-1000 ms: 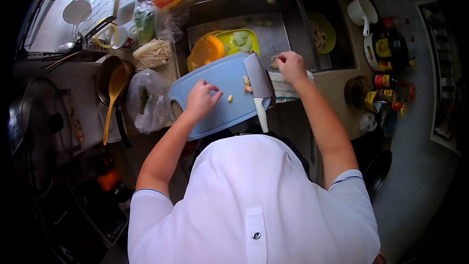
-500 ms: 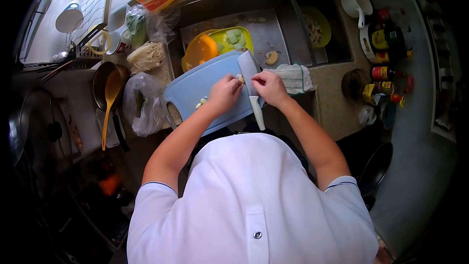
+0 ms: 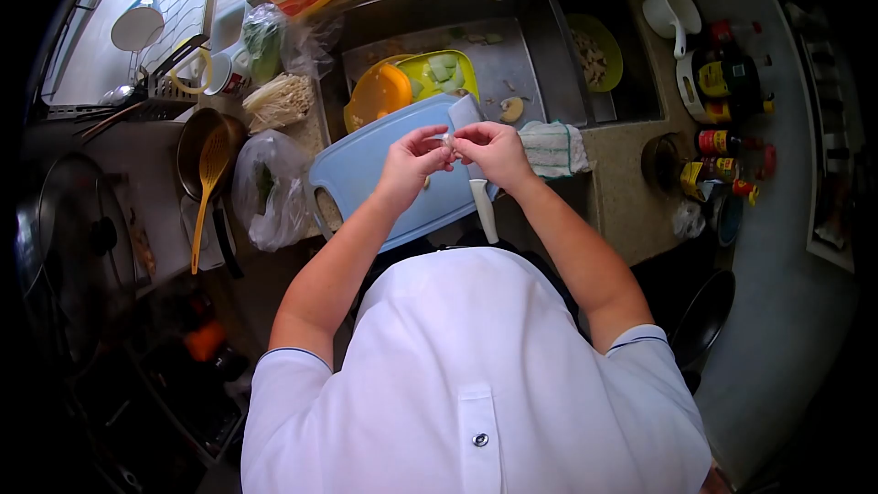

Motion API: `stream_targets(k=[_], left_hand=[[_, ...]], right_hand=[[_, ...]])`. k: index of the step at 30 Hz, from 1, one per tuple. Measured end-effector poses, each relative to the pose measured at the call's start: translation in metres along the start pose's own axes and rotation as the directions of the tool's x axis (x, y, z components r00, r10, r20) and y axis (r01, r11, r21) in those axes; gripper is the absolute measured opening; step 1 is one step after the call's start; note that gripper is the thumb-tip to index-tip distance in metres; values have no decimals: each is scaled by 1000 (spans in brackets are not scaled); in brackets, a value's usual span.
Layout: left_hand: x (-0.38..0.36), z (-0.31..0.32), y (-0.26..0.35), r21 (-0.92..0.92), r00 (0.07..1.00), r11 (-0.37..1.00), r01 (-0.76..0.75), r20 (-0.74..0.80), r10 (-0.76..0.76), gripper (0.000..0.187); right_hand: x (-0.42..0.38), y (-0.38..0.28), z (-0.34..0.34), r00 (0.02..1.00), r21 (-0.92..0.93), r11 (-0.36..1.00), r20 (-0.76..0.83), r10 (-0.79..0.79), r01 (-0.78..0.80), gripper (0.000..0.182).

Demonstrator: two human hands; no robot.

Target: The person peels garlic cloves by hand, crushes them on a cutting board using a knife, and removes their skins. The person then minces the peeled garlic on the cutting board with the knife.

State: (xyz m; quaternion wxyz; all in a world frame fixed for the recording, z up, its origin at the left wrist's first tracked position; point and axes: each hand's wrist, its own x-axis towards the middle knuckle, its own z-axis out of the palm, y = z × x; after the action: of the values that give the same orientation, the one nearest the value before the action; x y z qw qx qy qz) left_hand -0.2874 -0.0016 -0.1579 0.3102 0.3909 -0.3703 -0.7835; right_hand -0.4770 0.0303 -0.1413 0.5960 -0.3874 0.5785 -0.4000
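Note:
My left hand and my right hand meet over the far part of a blue cutting board. Between their fingertips is a small pale garlic clove, with thin skin sticking up from it. Both hands are closed in a pinch on it. Under my right hand lies a kitchen knife, its white handle pointing toward me and its blade partly covered. Another pale clove shows on the board beside my left wrist; my left arm may hide more.
Behind the board, the sink holds an orange bowl and a green tray with cut pale-green pieces. Enoki mushrooms and a plastic bag lie left. A folded cloth is right, with sauce bottles beyond.
My hands have come together and risen slightly off the board, the clove now pinched between both. My left forearm now covers the cloves seen earlier at the board's left.

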Motion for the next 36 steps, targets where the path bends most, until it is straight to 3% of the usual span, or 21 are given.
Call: stream_targets(k=[2, 5, 8, 10, 15, 23, 24, 26, 28, 36], left_hand=[[1, -2, 2, -143, 997, 989, 42, -59, -51, 43], [3, -7, 0, -185, 993, 980, 73, -80, -89, 40], [-4, -9, 7, -263, 982, 958, 111, -118, -146, 33], [-6, -13, 7, -243, 978, 962, 123, -136, -159, 29], [-9, -18, 1, -223, 964, 966, 130, -198, -175, 23], [-14, -13, 2, -257, 989, 966, 22, -135, -58, 20], [-14, -13, 2, -256, 989, 967, 22, -133, -58, 20], [-16, -16, 1, -39, 998, 999, -32, -49, 30, 23], [-17, -14, 3, -7, 996, 997, -78, -44, 78, 23], [-21, -1, 14, 59, 962, 961, -270, -34, 272, 17]], right_hand=[[0, 1, 7, 999, 84, 995, -19, 51, -49, 20], [-1, 7, 13, 994, 216, 971, -4, 110, -106, 22], [0, 22, 16, 996, 156, 984, 2, 86, -85, 22], [4, 35, 23, 998, 34, 999, -50, -24, 26, 20], [0, 33, 31, 992, -54, 993, -71, -108, 104, 19], [-5, 15, 27, 975, -131, 975, -107, -193, 179, 16], [-5, 11, 25, 989, -66, 992, -87, -117, 111, 15], [-7, 2, 23, 997, -1, 999, -64, -41, 41, 15], [-9, -8, 22, 998, 191, 980, -18, 57, -52, 14], [-11, -24, 22, 997, 309, 948, -9, 77, -70, 15]])
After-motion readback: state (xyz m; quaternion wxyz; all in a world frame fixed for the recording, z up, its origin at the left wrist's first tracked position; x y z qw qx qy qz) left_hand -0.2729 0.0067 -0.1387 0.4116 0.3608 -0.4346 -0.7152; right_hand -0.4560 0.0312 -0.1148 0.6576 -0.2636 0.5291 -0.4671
